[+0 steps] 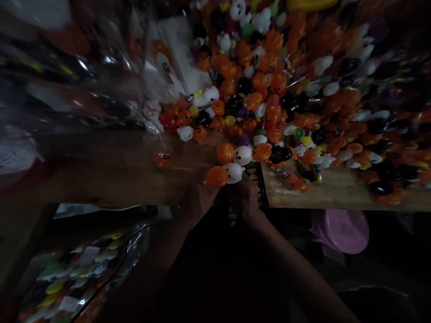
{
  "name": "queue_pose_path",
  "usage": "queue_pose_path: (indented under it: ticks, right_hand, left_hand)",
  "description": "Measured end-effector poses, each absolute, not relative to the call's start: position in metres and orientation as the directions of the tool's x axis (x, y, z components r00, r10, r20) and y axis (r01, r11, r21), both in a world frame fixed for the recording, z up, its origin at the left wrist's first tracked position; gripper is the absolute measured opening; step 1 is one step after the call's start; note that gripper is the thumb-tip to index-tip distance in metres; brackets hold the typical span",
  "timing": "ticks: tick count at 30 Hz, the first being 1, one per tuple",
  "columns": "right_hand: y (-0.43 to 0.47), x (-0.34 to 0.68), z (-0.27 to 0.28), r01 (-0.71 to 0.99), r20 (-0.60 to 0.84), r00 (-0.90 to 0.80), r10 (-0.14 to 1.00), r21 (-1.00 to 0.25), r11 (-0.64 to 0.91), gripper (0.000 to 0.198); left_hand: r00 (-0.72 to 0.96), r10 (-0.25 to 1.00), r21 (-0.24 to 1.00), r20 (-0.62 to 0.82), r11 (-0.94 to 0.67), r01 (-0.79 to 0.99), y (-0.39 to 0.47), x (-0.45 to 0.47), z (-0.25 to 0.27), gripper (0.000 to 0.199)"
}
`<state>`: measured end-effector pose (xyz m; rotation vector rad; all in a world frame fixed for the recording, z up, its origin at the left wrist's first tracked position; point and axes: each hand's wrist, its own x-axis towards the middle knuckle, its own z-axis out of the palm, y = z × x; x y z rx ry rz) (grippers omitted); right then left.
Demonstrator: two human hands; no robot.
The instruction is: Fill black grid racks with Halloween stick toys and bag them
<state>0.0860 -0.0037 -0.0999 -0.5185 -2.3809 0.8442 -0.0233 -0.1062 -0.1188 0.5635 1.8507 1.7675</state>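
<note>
At the table's front edge my left hand (199,201) is closed at an orange pumpkin figure (216,176). My right hand (246,194) has its fingers curled at the lower side of a white ghost figure (233,173) with a dark-dotted face. The two small plastic figures touch side by side; shadow hides most fingertips. Just beyond them lies a row: an orange figure (225,154), a white ghost (243,155), an orange pumpkin (261,152) and a black figure (281,154). A dark slotted rack (257,179) shows beside my right hand.
A large heap of orange, white and black figures (269,80) covers the back and right of the wooden table (111,175). Clear plastic bags (111,76) stand at the left. Below the edge are a pink stool (345,231) and a bag of colourful pieces (77,273).
</note>
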Motion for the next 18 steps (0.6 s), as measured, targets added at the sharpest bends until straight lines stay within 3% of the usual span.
queue_pose_path:
  ticks: [7,12,18]
  right_hand:
    - [0.004,0.082,-0.096,0.133,0.339,-0.801,0.494,-0.704,0.698,0.015]
    - [0.02,0.074,-0.088,0.129,0.342,-0.814,0.469,-0.681,0.721,0.018]
    - [0.009,0.103,-0.07,0.11,0.434,-0.752,0.495,-0.659,0.744,0.024]
  left_hand:
    - [-0.784,0.619,0.995,-0.034,0.095,0.032,-0.114,-0.014,-0.083,0.029]
    - [-0.775,0.609,0.978,-0.17,0.2,-0.057,-0.149,-0.008,-0.068,0.038]
    - [-0.719,0.673,0.984,-0.173,0.086,-0.156,-0.161,0.012,-0.063,0.039]
